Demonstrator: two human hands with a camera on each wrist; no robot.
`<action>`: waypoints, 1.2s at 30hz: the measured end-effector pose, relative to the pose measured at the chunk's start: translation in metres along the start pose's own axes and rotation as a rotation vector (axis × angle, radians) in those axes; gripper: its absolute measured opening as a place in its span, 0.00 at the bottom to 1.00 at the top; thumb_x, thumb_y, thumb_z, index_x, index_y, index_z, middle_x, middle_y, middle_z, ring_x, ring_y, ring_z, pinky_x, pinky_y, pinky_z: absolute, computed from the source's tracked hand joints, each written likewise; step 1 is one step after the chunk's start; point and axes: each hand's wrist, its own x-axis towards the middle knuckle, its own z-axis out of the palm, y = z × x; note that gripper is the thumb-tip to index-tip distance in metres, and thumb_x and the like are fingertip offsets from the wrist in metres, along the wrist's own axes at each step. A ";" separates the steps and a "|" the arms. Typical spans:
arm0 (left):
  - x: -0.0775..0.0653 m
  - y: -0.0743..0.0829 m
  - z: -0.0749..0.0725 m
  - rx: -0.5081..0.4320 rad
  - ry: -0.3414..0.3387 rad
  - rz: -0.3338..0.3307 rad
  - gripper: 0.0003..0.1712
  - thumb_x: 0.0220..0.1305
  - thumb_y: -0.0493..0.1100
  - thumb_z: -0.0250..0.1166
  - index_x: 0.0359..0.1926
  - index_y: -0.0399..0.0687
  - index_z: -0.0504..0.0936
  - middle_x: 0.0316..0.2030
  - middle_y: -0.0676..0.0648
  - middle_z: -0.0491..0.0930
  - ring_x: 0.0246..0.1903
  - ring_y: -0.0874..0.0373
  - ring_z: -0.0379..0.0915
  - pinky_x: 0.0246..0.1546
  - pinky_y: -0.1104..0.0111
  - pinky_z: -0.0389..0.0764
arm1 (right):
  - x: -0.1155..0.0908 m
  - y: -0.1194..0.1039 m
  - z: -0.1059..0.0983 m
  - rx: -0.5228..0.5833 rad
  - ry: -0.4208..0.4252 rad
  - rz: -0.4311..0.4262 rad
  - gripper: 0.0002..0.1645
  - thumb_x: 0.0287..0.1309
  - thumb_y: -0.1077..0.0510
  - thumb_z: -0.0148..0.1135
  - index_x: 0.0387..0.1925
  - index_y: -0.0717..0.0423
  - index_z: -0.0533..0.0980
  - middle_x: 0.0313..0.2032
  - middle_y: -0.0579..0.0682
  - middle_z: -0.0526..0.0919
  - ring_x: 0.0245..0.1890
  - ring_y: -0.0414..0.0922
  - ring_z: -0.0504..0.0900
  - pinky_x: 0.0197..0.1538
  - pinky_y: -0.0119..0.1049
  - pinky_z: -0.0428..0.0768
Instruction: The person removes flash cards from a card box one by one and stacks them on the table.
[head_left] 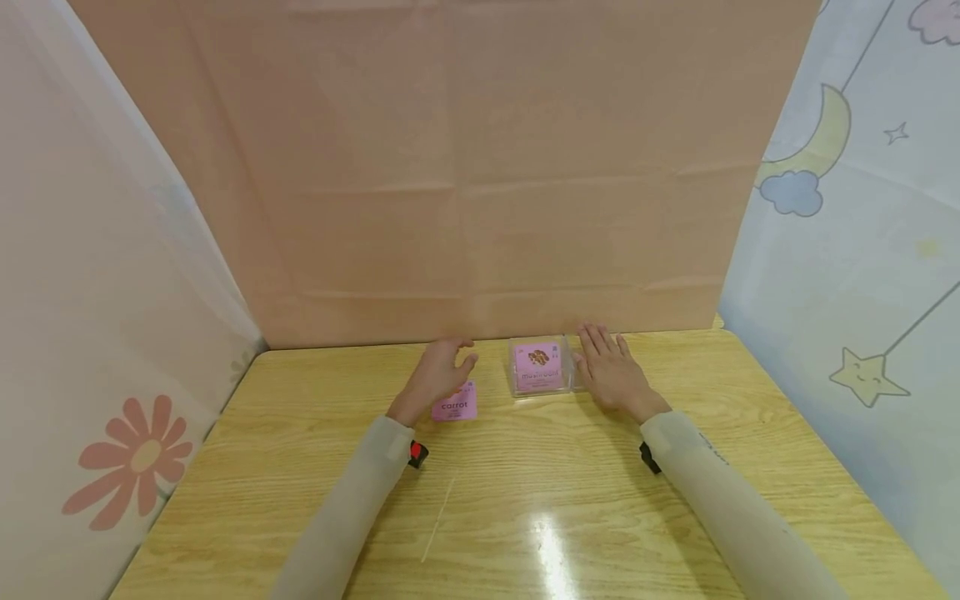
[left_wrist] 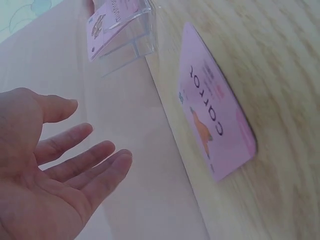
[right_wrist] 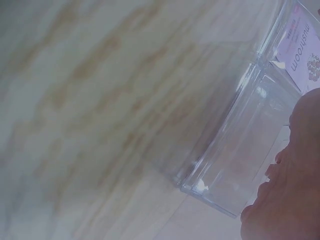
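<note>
A pink card printed "mushroom" (head_left: 538,365) lies in a clear plastic case (head_left: 517,392) near the back of the table. Next to it, a clear section of the case (right_wrist: 225,145) extends under my right hand (head_left: 613,372). That hand lies over this section with its fingers straight and pointing away; its fingertips are out of frame in the right wrist view. My left hand (head_left: 438,373) hovers left of the case, thumb apart and fingers loosely bent, with nothing in it. A pink "carrot" card (left_wrist: 215,110) lies on the table beside the left hand, which partly hides it in the head view.
The wooden table (head_left: 525,483) meets a brown paper-like backdrop (head_left: 465,208) just behind the case. Patterned cloth walls (head_left: 847,275) stand on both sides. A strip of light reflects off the table's front part.
</note>
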 end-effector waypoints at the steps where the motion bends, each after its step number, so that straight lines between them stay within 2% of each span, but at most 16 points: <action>1: 0.001 0.001 0.001 0.014 -0.007 0.005 0.21 0.77 0.45 0.63 0.63 0.38 0.81 0.64 0.37 0.82 0.67 0.41 0.77 0.69 0.47 0.79 | 0.000 0.000 0.000 0.000 0.001 0.000 0.39 0.86 0.48 0.32 0.83 0.65 0.41 0.84 0.66 0.41 0.85 0.66 0.39 0.83 0.69 0.37; 12: 0.008 0.017 0.011 0.122 -0.062 0.089 0.24 0.77 0.48 0.63 0.65 0.38 0.79 0.65 0.37 0.81 0.67 0.42 0.76 0.69 0.50 0.79 | 0.001 0.001 0.002 -0.006 -0.002 0.002 0.39 0.86 0.46 0.30 0.84 0.65 0.41 0.84 0.65 0.40 0.85 0.66 0.39 0.83 0.69 0.37; 20: 0.011 0.028 0.015 0.166 -0.081 0.095 0.25 0.78 0.48 0.62 0.68 0.39 0.76 0.68 0.36 0.78 0.58 0.43 0.83 0.63 0.51 0.84 | 0.001 0.002 0.001 -0.008 0.006 0.000 0.39 0.86 0.47 0.31 0.84 0.65 0.41 0.84 0.65 0.41 0.85 0.66 0.39 0.83 0.69 0.37; 25: 0.013 0.031 0.018 0.172 -0.098 0.117 0.26 0.78 0.46 0.62 0.69 0.38 0.75 0.69 0.35 0.76 0.48 0.47 0.86 0.59 0.53 0.86 | 0.000 0.002 0.000 -0.013 0.006 -0.003 0.39 0.86 0.47 0.31 0.84 0.65 0.41 0.84 0.65 0.41 0.85 0.66 0.39 0.83 0.69 0.37; 28: 0.016 0.034 0.020 0.187 -0.103 0.142 0.26 0.77 0.45 0.63 0.69 0.37 0.75 0.69 0.35 0.77 0.54 0.44 0.85 0.61 0.53 0.86 | 0.000 0.003 0.000 -0.012 0.007 -0.002 0.39 0.86 0.46 0.31 0.84 0.65 0.41 0.84 0.65 0.41 0.85 0.66 0.40 0.83 0.69 0.37; 31: 0.018 0.036 0.023 0.210 -0.109 0.160 0.27 0.77 0.45 0.62 0.70 0.36 0.74 0.69 0.35 0.76 0.65 0.41 0.79 0.67 0.51 0.82 | -0.001 0.002 0.000 -0.007 0.003 -0.001 0.39 0.86 0.46 0.30 0.84 0.64 0.41 0.84 0.65 0.40 0.85 0.66 0.39 0.83 0.69 0.37; 36: 0.022 0.041 0.029 0.241 -0.138 0.159 0.31 0.78 0.46 0.61 0.76 0.39 0.69 0.74 0.37 0.71 0.71 0.41 0.73 0.72 0.51 0.77 | -0.002 0.002 -0.001 -0.004 -0.003 0.003 0.39 0.86 0.46 0.31 0.84 0.64 0.40 0.84 0.65 0.40 0.85 0.66 0.38 0.83 0.69 0.36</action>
